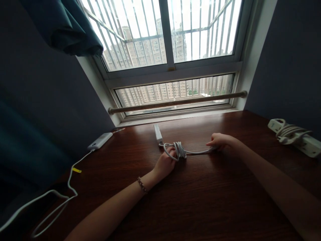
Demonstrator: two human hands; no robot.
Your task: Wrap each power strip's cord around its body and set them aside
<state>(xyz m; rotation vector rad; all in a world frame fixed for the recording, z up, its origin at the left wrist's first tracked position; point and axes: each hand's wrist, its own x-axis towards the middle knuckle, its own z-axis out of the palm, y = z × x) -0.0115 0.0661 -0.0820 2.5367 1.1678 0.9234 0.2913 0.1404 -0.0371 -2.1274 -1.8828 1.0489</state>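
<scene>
A white power strip lies on the dark wooden surface in front of the window. From its near end runs a white cord, wound into a coil of several loops. My left hand is closed on the coil, its fingers partly hidden behind the loops. A straight stretch of cord leads from the coil to the right. There my right hand is closed around the cord's end; what sits at that end is mostly hidden by the fingers.
Another white power strip with a cord wound around it lies at the right. At the left, a white box-shaped device trails a white cable with a yellow tag. A rail crosses the window, and a blue curtain hangs upper left.
</scene>
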